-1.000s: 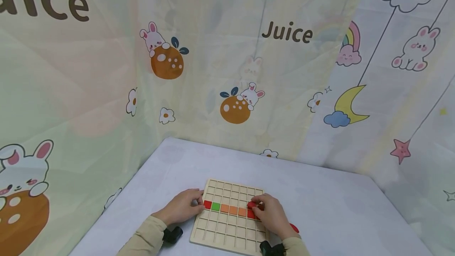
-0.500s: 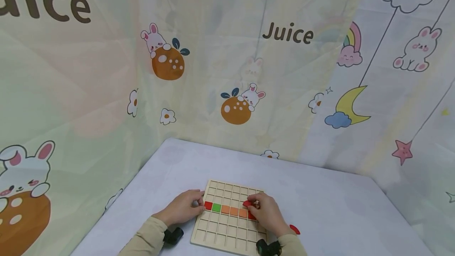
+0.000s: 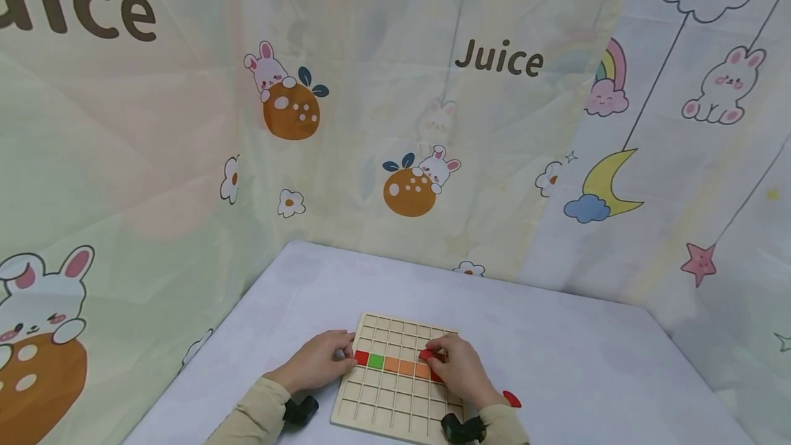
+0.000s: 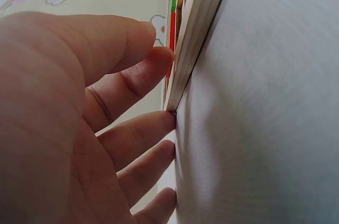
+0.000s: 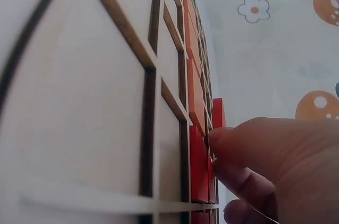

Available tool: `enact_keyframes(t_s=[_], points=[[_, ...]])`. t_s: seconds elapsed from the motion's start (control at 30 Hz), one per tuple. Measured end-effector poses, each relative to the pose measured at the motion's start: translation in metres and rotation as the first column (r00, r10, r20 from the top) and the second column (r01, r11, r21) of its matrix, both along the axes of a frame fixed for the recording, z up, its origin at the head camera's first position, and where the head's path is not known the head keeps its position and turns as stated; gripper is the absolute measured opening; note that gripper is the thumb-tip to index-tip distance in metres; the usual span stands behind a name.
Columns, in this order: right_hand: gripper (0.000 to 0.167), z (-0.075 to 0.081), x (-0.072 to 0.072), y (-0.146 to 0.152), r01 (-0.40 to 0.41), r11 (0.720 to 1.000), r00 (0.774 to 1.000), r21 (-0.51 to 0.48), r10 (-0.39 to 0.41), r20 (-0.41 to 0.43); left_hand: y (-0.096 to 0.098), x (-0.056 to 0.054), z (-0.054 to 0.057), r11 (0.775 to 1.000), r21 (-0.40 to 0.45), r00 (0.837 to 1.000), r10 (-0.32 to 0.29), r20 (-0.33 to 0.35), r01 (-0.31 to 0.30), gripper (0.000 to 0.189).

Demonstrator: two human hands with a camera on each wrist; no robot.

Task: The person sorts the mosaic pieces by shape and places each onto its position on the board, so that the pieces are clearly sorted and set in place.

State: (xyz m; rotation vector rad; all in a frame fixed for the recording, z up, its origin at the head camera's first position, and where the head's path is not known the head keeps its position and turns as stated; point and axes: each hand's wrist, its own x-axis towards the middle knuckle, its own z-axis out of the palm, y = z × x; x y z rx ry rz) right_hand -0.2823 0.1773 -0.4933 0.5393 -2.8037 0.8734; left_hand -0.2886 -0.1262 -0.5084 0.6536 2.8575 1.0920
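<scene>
the board [image 3: 386, 400] is pale wood, layered along its side (the left wrist view shows the plies), with thin ridges framing shallow square recesses. flat, smooth squares cross it in a row: a red tile [image 3: 361, 358], a green tile [image 3: 375, 361], orange tiles [image 3: 406, 367], then red again. the right hand [image 3: 460, 366] pinches a small red piece [image 3: 425, 354] over the board, its outline partly hidden. the left hand [image 3: 315, 360], fingers loosely spread, touches the board's left edge. a curved red slice [image 3: 511, 399] lies beside the right wrist on white cloth [image 3: 568, 356].
</scene>
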Motion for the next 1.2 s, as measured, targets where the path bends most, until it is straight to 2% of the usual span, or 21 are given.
enact_keyframes(t_s=[0.27, 0.47, 0.77, 1.2], points=[[0.02, 0.0, -0.002, -0.002, 0.003, 1.0, 1.0, 0.016, -0.003, 0.02, 0.0, 0.0, 0.0, 1.0, -0.003, 1.0, -0.002, 0.007, 0.002, 0.022], [0.02, 0.0, -0.001, -0.003, 0.001, 1.0, 1.0, 0.024, -0.001, 0.005, 0.0, -0.001, 0.0, 1.0, -0.005, 1.0, 0.005, 0.006, -0.005, 0.022], [0.022, -0.002, 0.001, 0.0, 0.005, 1.0, 1.0, -0.002, -0.005, 0.007, 0.0, 0.001, 0.0, 1.0, -0.003, 1.0, 0.002, 0.005, -0.002, 0.022], [0.023, 0.006, 0.011, 0.012, 0.083, 0.996, 0.997, -0.022, -0.083, 0.007, 0.001, 0.004, 0.007, 1.0, -0.001, 1.0, 0.004, 0.016, -0.004, 0.022]])
